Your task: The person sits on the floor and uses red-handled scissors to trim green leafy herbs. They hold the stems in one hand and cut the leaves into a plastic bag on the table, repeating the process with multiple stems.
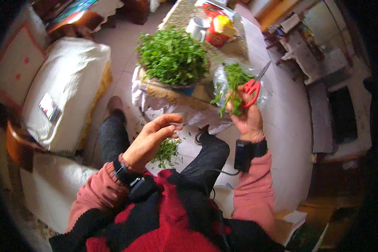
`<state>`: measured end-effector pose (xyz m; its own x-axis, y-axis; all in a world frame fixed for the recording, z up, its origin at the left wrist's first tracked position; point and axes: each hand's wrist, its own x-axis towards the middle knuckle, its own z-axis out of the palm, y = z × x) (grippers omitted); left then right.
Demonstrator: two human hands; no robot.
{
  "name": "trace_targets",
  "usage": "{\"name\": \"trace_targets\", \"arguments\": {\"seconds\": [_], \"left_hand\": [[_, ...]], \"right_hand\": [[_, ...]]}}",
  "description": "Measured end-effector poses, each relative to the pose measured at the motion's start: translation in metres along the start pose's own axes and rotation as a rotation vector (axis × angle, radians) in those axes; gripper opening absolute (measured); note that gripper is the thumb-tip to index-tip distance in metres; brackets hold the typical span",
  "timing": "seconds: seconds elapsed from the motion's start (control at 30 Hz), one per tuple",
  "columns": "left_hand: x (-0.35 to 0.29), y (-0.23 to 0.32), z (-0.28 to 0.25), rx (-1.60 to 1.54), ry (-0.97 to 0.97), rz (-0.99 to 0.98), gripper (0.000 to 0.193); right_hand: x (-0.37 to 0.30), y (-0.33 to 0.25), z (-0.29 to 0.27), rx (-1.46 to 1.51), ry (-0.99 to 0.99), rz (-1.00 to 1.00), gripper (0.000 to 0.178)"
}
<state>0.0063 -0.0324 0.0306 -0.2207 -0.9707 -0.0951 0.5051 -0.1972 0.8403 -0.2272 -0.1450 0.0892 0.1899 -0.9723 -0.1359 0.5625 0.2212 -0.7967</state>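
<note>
My right hand (248, 119) is closed around a pair of red-handled scissors (252, 88) and a few green leafy sprigs (235, 103). The scissors' metal blades point up and away to the right. Beneath and beyond that hand lies a clear plastic bag (219, 77) with more greens (236, 73) in it. My left hand (151, 136) hovers above my lap, fingers loosely bent and apart, with nothing plainly held. A large heap of leafy greens (172, 54) fills a container on the table, beyond my left hand. Loose greens (167, 153) lie low between my legs.
On the cloth-covered table (168, 95) stand a white mug (197, 28) and a red container (217, 35) with a yellow packet (223, 25). To the left, a phone (49, 106) rests on a white-covered seat (73, 75). Wooden furniture (323, 197) is at the lower right.
</note>
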Motion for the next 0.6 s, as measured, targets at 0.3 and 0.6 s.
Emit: {"name": "trace_targets", "arguments": {"seconds": [0.3,0.6], "left_hand": [[-0.024,-0.012,-0.009,-0.286,-0.052,0.037,0.036],[-0.040,-0.022,-0.034,-0.134,0.193,-0.026,0.017]], "right_hand": [[-0.050,0.100,0.042,-0.203,-0.126,0.420,0.008],[-0.067,0.103,0.057,-0.789,-0.233,0.049,0.025]]}}
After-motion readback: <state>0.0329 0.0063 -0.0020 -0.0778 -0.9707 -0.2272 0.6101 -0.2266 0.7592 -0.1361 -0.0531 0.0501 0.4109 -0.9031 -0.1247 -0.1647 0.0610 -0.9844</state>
